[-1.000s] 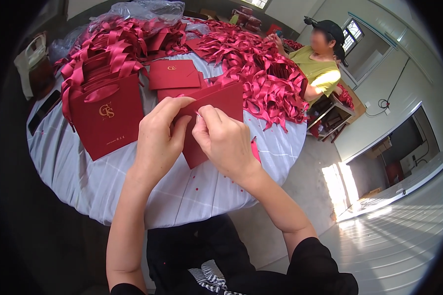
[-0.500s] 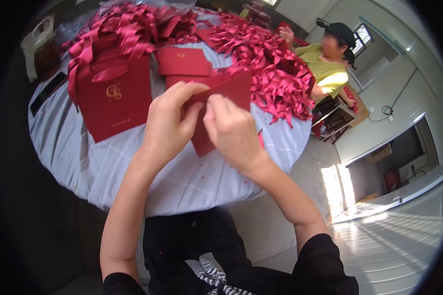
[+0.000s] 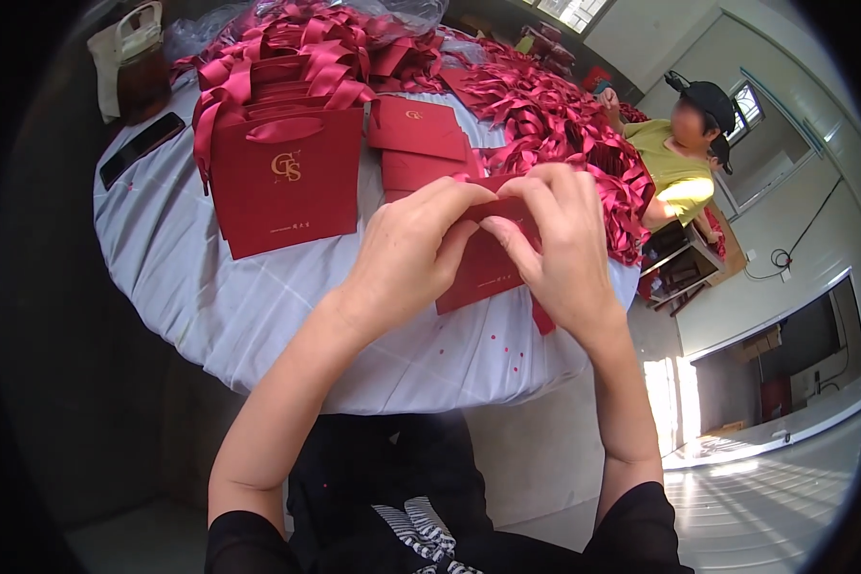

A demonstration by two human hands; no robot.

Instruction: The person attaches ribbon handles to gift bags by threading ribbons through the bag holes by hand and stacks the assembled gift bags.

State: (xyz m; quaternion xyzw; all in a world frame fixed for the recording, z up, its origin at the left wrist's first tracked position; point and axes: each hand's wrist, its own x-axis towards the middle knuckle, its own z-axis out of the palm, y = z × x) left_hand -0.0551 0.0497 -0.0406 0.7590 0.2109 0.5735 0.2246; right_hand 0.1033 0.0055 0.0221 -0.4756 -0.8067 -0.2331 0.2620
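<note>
Fingertips of both hands pinched together on the top edge of a flat red paper bag point(image 3: 483, 268), held just above the near half of the round table point(image 3: 191, 287). Left hand point(image 3: 407, 253) curled over the bag's left side, thumb and forefinger closed on the rim; right hand point(image 3: 560, 244) arched over the right side, forefinger and thumb likewise closed on the rim, nearly touching the left fingers. Bag tilted, lower corner pointing toward the table edge, partly hidden under both palms. Just left of the hands, a stack of finished red gift bags point(image 3: 282, 177) with ribbon handles, lying flat on the pale cloth. Behind the hands, folded red bag blanks point(image 3: 416, 129). Farther back and to the right, a large heap of dark red ribbons point(image 3: 555, 115) covering the far side of the table. At the far left rim, a black phone point(image 3: 142, 148) and a jar in a white pouch point(image 3: 139, 67). Beyond the table on the right, another person in a yellow shirt point(image 3: 674, 167) and dark cap, seated.
</note>
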